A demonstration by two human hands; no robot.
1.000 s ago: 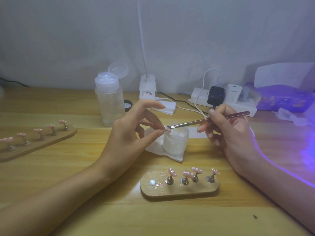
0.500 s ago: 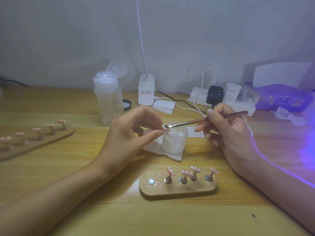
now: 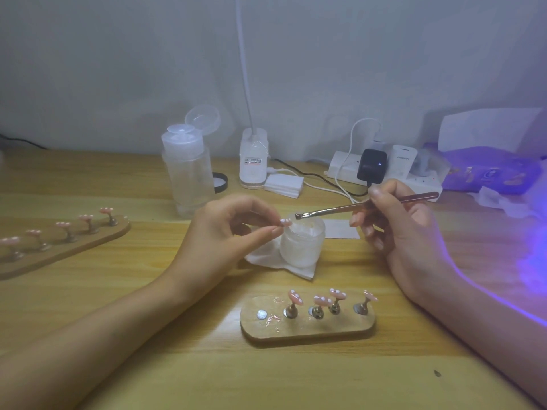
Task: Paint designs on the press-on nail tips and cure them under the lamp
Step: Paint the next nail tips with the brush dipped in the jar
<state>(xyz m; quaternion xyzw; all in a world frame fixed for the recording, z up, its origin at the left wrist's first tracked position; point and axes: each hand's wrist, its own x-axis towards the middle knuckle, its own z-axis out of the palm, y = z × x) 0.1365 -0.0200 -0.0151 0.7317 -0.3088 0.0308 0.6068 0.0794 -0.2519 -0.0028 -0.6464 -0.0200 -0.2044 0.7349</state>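
Nail tip pinched in left hand, above jar; its design is too small to read. Right hand grips brush, bristles just beside the tip, contact unclear. Near holder carries four tips. Far holder is cut off at the left edge. Purple glow at right, source out of frame.

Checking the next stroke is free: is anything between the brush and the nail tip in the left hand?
Nothing visible. Only open air separates the brush from the nail tip, by the jar.
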